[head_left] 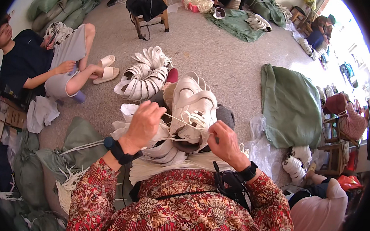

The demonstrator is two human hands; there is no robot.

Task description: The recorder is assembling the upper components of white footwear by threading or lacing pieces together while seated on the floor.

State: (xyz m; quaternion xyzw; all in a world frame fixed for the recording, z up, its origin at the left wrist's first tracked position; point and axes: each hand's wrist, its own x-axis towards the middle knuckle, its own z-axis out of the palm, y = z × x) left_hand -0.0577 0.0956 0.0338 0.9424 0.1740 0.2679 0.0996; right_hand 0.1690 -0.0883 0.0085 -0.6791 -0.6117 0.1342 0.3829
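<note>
On my lap lies a white shoe upper (197, 100), its toe pointing away from me and its lace holes near me. A pale shoelace (181, 120) is threaded through it and stretched tight across the opening. My left hand (145, 122) is closed on one end of the lace, to the left of the shoe. At the right side my right hand (226, 145) pinches the lace too, its fingertips partly hidden. Several more white uppers (165, 152) are stacked under and beside this one. A bundle of loose laces (151, 169) spreads across my lap.
A ring of nested white uppers (145, 76) lies on the floor ahead. One person (30, 61) sits at left, others work at right. Green cloth (286, 105) and plastic wrap (262, 146) lie right; green sacks (62, 4) are piled far left. A stool (147, 12) stands ahead.
</note>
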